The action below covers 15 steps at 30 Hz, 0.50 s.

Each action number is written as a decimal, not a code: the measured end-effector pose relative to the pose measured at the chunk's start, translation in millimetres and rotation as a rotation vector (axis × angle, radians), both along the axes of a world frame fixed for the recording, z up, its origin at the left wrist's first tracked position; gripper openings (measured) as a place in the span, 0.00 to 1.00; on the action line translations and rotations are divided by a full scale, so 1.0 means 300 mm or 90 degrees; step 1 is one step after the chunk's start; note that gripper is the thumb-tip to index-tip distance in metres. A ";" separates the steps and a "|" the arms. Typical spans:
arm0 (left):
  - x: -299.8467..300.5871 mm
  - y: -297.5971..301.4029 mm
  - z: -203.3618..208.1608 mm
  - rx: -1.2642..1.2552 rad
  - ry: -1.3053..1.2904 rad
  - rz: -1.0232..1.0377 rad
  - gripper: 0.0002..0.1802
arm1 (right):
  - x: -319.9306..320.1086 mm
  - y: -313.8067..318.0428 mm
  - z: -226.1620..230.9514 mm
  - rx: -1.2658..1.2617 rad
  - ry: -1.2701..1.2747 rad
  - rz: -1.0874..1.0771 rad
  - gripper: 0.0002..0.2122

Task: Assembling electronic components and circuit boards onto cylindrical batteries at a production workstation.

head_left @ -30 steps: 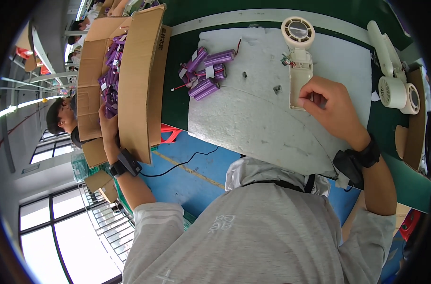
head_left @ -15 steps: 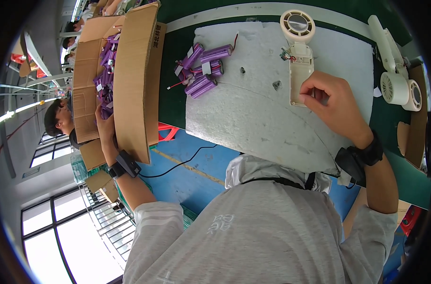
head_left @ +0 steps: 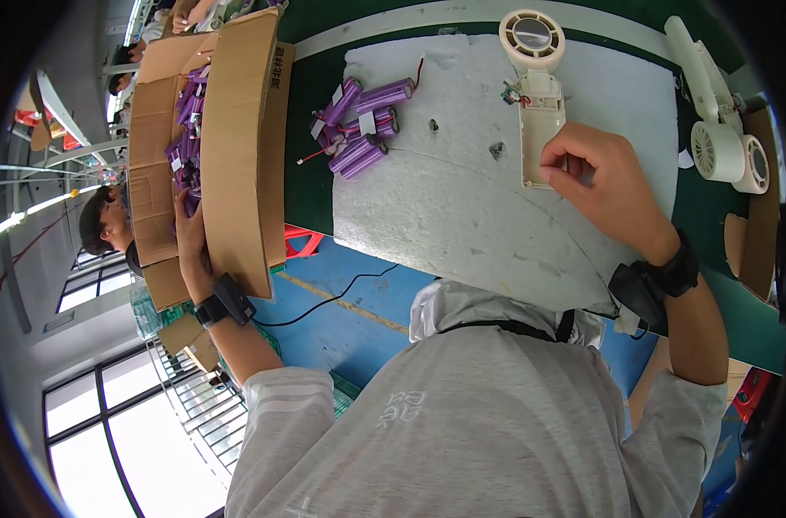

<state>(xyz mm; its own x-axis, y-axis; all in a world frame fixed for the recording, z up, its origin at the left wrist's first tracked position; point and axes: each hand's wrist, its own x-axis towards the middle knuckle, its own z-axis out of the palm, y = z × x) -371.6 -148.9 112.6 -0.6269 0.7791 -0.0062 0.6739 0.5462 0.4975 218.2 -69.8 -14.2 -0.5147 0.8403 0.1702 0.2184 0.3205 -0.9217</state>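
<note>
My left hand (head_left: 190,231) reaches into an open cardboard box (head_left: 231,173) at the left. Its fingertips dip among the purple battery packs (head_left: 186,142) and are partly hidden, so whether they grip one is unclear. With thumb and fingers closed, my right hand (head_left: 602,183) holds the lower end of a cream handheld fan (head_left: 544,129). The fan lies with its handle opened up and its round head pointing away from me. A small circuit board (head_left: 514,93) with wires sticks out beside the handle's upper end.
A white foam board (head_left: 427,211) lies on the green table under the fan. Several purple battery packs (head_left: 358,157) with wires are heaped at its left. More cream fan parts (head_left: 718,157) lie at the right beside a cardboard box (head_left: 758,207). People sit at the far left.
My left hand has sunk slightly deeper among the battery packs. My right hand keeps its hold on the fan; the whole view has shifted a little.
</note>
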 end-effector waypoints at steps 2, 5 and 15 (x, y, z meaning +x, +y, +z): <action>-0.009 0.006 -0.003 -0.005 -0.001 0.009 0.33 | -0.002 0.002 -0.003 0.000 -0.001 0.001 0.03; -0.085 0.006 -0.020 0.004 0.073 -0.063 0.31 | -0.006 0.002 -0.001 0.003 -0.002 0.005 0.03; -0.039 -0.004 -0.044 0.098 0.199 -0.105 0.26 | -0.004 0.001 0.002 0.003 0.001 -0.004 0.03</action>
<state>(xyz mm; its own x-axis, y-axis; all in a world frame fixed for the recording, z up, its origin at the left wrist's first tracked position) -383.4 -150.2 99.4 -0.4463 0.8466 0.2901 0.8786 0.3528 0.3219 216.9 -69.4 -13.6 -0.5096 0.8424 0.1751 0.2189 0.3237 -0.9205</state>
